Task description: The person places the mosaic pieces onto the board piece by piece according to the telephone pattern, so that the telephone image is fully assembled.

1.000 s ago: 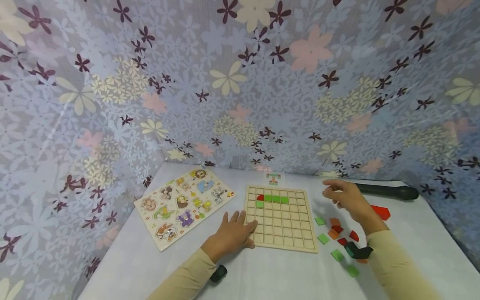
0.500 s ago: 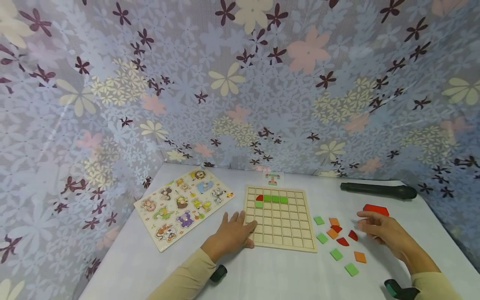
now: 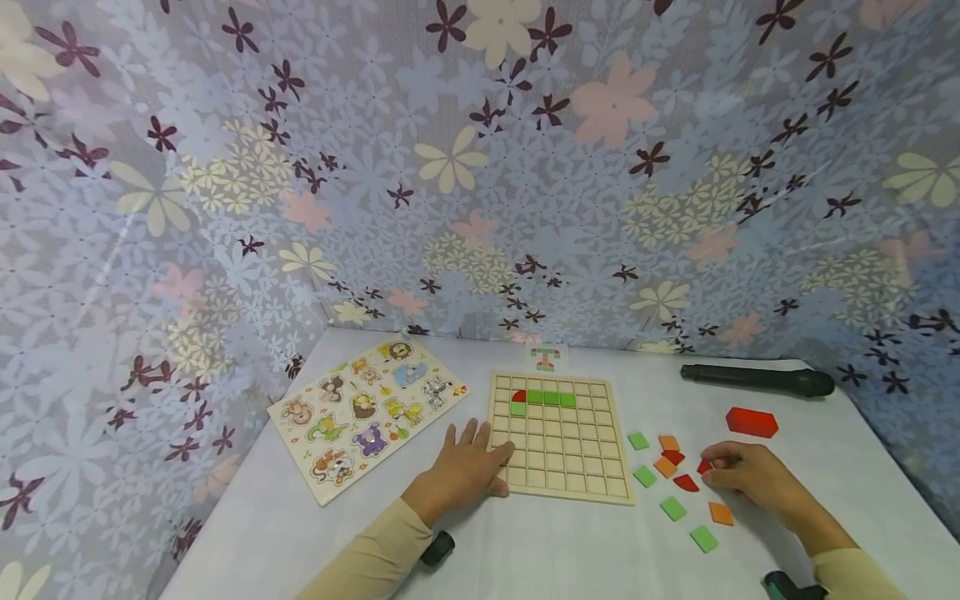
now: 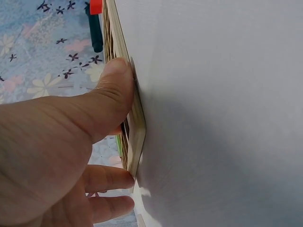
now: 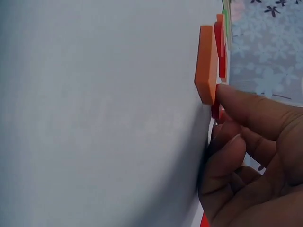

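Note:
My left hand (image 3: 461,467) rests with spread fingers at the left edge of a wooden grid board (image 3: 558,497); in the left wrist view the thumb (image 4: 116,85) lies along the board's edge (image 4: 137,127). On the board sit a row of green squares (image 3: 552,398), a red quarter-circle tile (image 3: 519,396) and a green square (image 3: 518,408) below it. To the right, my right hand (image 3: 761,483) pinches another red quarter-circle tile (image 3: 705,467) at the table, between thumb and fingers. An orange square tile (image 5: 206,64) stands out beside the fingertips in the right wrist view.
Loose green (image 3: 673,508), orange (image 3: 722,513) and red tiles (image 3: 686,482) lie right of the board. Behind the right hand are a red block (image 3: 752,422) and a black microphone-shaped object (image 3: 757,380). An animal puzzle (image 3: 367,408) lies left; a pattern card (image 3: 546,358) is at the back.
My right hand has swung back from near the board's upper right, out over the loose tiles, and come down onto a red quarter-circle tile, pinching it. The left hand has stayed put.

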### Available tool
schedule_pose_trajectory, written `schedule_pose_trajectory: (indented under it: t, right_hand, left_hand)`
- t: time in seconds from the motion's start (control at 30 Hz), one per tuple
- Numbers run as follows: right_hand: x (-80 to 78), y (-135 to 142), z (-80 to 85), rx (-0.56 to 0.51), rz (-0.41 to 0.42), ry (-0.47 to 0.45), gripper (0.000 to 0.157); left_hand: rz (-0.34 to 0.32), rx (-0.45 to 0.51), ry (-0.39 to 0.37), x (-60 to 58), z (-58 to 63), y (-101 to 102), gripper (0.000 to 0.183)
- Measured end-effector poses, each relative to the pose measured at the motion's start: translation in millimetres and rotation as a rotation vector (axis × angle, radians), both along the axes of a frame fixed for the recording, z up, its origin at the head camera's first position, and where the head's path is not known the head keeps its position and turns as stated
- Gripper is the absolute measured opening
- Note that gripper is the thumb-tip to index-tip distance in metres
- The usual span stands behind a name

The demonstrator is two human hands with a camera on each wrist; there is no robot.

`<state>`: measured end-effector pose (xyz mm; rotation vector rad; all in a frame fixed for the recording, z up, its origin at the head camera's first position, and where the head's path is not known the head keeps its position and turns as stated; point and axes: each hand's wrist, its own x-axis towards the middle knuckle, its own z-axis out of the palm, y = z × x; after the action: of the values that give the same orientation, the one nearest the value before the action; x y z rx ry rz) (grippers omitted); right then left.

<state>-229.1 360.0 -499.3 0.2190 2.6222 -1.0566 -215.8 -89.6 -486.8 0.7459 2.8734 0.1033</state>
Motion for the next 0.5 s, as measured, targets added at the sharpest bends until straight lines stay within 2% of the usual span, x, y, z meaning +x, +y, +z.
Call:
schedule_pose_trajectory:
  t: [0.5]
  right_hand:
    - [0.2, -13.9, 2.2, 0.245, 0.110, 0.092, 0.034]
  left_hand:
    - [-0.002, -0.009, 0.016, -0.1, -2.4, 0.0, 0.071]
